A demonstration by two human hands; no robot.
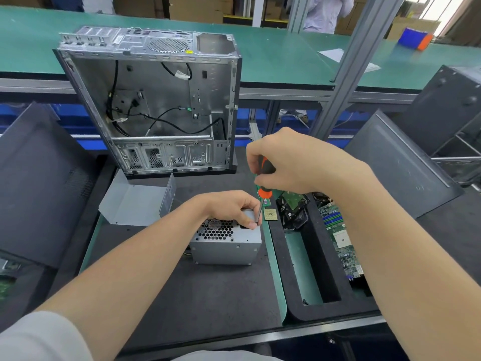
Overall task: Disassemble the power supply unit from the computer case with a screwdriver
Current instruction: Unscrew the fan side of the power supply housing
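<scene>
Black worktop [208, 295] up front, and at its back edge the computer case [156, 100] stands upright, side open, loose cables inside. The power supply unit [226, 246] is out of it, sitting on the worktop just ahead of the case. Left grip [234, 207] curls over the unit's top, thumb right by the shaft. Right grip [294, 165] wraps the screwdriver [265, 192], upright, tip at the unit's top right corner. A small processor chip [270, 214] lies just beside.

The black mat [208, 295] on the bench [325, 326] carries a grey power supply [226, 250]. Behind it stands the open computer case [156, 100] — left of it lies a bent metal cover [135, 201] — and right of it a black foam tray [325, 311].
</scene>
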